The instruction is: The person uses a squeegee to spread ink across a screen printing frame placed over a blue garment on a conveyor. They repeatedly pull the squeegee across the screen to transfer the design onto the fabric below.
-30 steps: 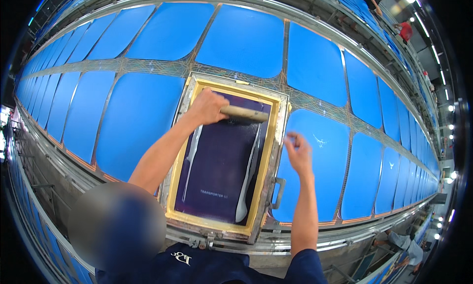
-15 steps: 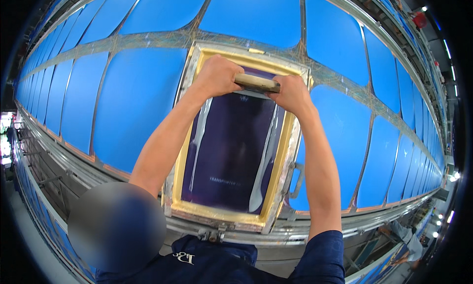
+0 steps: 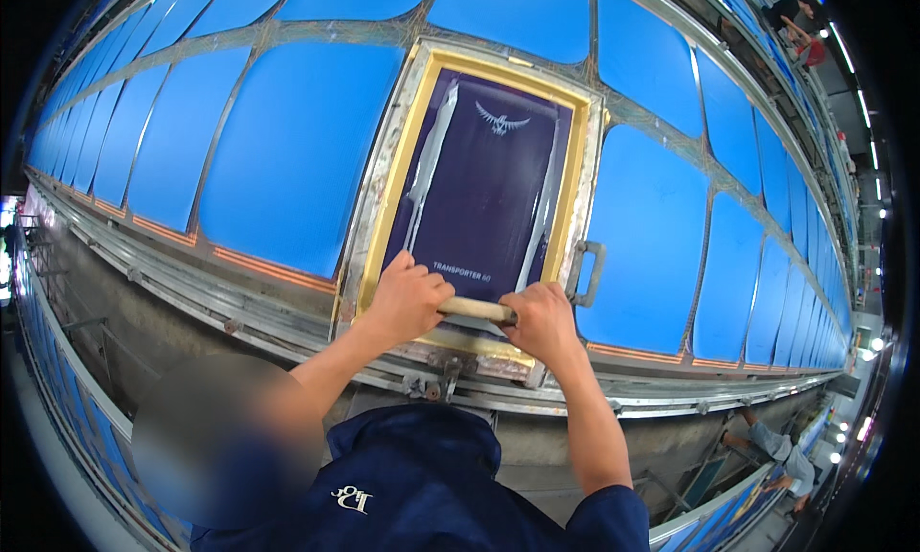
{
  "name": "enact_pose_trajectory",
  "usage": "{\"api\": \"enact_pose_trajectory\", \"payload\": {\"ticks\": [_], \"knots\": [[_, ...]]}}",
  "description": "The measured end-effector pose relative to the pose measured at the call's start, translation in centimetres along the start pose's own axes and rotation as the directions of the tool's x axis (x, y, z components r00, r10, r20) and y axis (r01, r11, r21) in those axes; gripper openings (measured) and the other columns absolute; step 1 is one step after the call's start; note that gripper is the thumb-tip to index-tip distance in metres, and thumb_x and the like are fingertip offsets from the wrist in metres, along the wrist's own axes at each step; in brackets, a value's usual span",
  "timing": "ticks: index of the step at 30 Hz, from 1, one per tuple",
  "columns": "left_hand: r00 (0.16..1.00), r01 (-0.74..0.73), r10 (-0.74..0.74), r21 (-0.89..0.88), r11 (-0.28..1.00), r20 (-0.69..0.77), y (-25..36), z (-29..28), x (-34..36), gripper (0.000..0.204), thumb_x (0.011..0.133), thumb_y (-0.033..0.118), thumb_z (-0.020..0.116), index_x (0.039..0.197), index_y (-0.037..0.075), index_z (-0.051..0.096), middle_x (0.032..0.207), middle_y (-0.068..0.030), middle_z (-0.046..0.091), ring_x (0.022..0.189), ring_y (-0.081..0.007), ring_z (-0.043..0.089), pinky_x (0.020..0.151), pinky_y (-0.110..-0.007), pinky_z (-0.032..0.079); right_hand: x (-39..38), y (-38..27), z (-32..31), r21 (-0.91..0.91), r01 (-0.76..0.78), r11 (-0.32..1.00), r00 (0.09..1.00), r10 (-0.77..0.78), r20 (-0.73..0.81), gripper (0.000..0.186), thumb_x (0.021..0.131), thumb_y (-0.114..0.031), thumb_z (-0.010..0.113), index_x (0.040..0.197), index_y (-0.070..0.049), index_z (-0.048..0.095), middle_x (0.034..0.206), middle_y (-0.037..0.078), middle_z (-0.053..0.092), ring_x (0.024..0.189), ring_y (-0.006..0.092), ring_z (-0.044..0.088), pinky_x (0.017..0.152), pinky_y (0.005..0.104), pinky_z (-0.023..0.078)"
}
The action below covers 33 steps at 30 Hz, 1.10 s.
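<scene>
A screen-printing frame (image 3: 379,202) with a yellow border and a dark purple mesh lies on a long table of blue fabric panels (image 3: 287,149). The mesh carries a white bird-shaped design near its far end and pale ink streaks along both sides. My left hand (image 3: 407,298) and my right hand (image 3: 541,322) both grip a wooden-handled squeegee (image 3: 476,310), which rests across the near end of the mesh. A metal handle (image 3: 586,272) sticks out of the frame's right side.
Blue panels run in rows far to the left and right, separated by grey seams. A metal rail (image 3: 240,298) edges the table's near side. Another person crouches at the lower right (image 3: 771,442); others stand far off at the upper right (image 3: 800,25).
The squeegee has been pulled from the far end of the mesh to the near end. My right hand, free a second ago, has joined the left on its handle.
</scene>
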State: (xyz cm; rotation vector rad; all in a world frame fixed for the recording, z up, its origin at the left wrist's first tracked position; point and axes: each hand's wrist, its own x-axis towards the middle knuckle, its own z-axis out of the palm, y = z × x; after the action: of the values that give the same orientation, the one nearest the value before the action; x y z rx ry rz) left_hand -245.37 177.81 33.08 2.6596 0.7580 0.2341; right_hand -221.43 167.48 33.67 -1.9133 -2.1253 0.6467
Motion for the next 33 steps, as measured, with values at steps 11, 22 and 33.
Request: {"api": "enact_pose_trajectory", "payload": {"ticks": [11,22,33], "knots": [[0.999,-0.034,0.039,0.17,0.985,-0.028,-16.5,-4.2,30.6,0.031,0.068,0.034,0.087,0.087,0.013,0.073,0.079,-0.0064,0.07,0.081,-0.0279,0.067,0.082,-0.043,0.044,27.0,16.0,-12.0,-0.067,-0.096,0.993,0.99,0.089,-0.11,0.029,0.076,-0.03,0.082,0.092,-0.007,0.074,0.083,0.019,0.072,0.082,0.0403,0.068,0.076,0.0489,0.054],[0.998,0.009,-0.001,0.128,0.992,-0.064,-17.9,-3.1,31.5,0.031,0.071,0.043,0.084,0.085,0.016,0.074,0.079,-0.0067,0.072,0.084,-0.0304,0.07,0.084,-0.044,0.05,28.6,16.6,-10.7,-0.066,-0.144,0.987,0.987,0.138,-0.08,0.037,0.076,-0.031,0.084,0.1,-0.005,0.075,0.086,0.021,0.073,0.088,0.0404,0.071,0.081,0.047,0.056],[0.998,-0.044,0.045,0.029,0.999,-0.037,-2.6,1.3,3.5,0.022,0.059,0.018,0.082,0.077,0.015,0.07,0.079,-0.0039,0.07,0.072,-0.0255,0.065,0.075,-0.041,0.042,2.7,2.4,1.1,0.026,-0.051,0.998,0.995,0.053,-0.089,0.031,0.064,-0.012,0.085,0.093,-0.008,0.072,0.085,0.013,0.072,0.088,0.0341,0.069,0.082,0.0461,0.055]]}}
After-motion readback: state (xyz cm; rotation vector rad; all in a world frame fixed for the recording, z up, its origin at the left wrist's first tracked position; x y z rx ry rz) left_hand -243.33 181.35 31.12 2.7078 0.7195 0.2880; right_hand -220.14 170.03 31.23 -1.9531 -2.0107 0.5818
